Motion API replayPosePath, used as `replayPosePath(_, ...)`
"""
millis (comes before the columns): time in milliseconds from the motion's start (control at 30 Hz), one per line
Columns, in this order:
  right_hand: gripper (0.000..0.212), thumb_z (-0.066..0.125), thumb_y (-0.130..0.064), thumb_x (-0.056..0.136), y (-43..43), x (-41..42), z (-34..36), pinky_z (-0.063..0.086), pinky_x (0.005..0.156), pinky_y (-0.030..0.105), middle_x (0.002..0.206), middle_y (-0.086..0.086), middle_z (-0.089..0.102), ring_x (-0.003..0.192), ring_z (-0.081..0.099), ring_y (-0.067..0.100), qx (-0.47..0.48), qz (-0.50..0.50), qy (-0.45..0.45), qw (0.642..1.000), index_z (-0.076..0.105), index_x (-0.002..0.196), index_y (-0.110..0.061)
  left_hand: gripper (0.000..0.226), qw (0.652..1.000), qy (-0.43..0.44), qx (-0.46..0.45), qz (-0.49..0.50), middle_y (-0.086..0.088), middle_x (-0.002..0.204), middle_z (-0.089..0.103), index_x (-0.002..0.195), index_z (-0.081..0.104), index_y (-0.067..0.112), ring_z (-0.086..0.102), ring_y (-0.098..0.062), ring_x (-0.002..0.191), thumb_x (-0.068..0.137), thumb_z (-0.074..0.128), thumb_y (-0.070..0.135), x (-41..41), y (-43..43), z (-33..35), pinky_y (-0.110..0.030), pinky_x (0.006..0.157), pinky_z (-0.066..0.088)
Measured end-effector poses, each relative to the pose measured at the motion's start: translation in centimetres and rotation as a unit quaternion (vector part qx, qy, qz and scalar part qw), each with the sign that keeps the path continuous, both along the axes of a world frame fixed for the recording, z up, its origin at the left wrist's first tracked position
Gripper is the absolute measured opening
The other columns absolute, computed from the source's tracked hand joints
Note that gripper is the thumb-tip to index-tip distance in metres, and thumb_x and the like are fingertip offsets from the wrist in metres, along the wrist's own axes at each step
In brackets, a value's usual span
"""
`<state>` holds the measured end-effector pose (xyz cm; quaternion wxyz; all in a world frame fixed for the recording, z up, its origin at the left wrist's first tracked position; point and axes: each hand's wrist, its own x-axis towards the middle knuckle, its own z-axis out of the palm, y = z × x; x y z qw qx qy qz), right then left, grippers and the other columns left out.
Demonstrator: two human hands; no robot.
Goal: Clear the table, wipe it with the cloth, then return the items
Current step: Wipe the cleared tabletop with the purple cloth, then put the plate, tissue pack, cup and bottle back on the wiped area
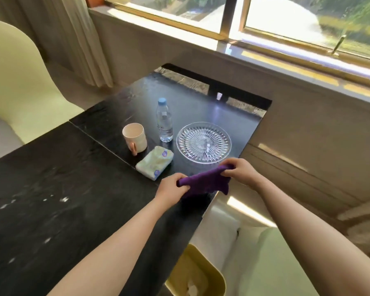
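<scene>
While stretched between both hands above the table's right edge, purple cloth: soft, light, limp; best gripped at opposite corners, as now. Left hand clenched on one end, right hand pinching the other. Uncleared, toward the far right corner: glass plate, fragile, slippery, lifted by the rim; water bottle; mug; tissue pack.

Both hands, left hand and right hand, stretching purple cloth over black table, mug, water bottle, glass plate, tissue pack beyond
</scene>
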<state>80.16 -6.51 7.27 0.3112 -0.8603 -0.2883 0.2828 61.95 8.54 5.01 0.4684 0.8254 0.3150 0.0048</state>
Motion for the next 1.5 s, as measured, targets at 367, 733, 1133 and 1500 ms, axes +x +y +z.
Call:
replayPosePath(367,0.036,0.069,-0.016,0.080,4.6,1.7,-9.5,0.045,0.091,0.030,0.114,0.009,0.065,0.104,0.060,0.024,-0.044,0.008,-0.049,0.998,0.062,0.114,-0.009,0.028,0.978,0.094,-0.101,0.158,-0.004,0.110,0.066,0.114,0.063,0.015,0.059,-0.018,0.097,0.087,0.061,0.020,0.6,-1.5,-8.5,-0.033,0.086,0.049)
replayPosePath(733,0.023,0.062,-0.022,0.084,6.3,3.9,-11.6,0.046,0.091,0.032,0.106,0.007,0.068,0.104,0.061,0.024,-0.088,-0.025,0.002,0.996,0.067,0.104,-0.011,0.032,0.970,0.119,0.075,0.200,-0.006,0.120,0.059,0.118,0.061,0.016,0.059,-0.021,0.105,0.087,0.058,0.022,2.8,0.9,-7.8,-0.035,0.091,0.049)
replayPosePath(1133,0.042,0.053,-0.013,0.091,10.0,7.8,-12.4,0.056,0.079,0.041,0.105,0.018,0.058,0.098,0.066,0.039,0.079,-0.452,0.274,0.845,0.045,0.127,0.007,0.084,0.943,0.233,0.228,0.066,-0.015,0.157,0.012,0.147,0.017,0.021,0.009,-0.033,0.145,0.081,0.058,0.052,5.0,12.4,-10.4,-0.049,0.115,0.019)
replayPosePath(1500,0.028,0.040,0.010,0.091,11.2,7.6,-11.2,0.056,0.042,0.027,0.079,0.012,0.055,0.058,0.056,0.025,0.151,-0.461,0.320,0.814,0.048,0.115,0.000,0.046,0.967,0.155,0.180,0.088,-0.014,0.119,0.049,0.116,0.048,0.006,0.039,-0.035,0.112,0.081,0.063,0.032,5.2,13.4,-10.4,-0.048,0.092,0.043)
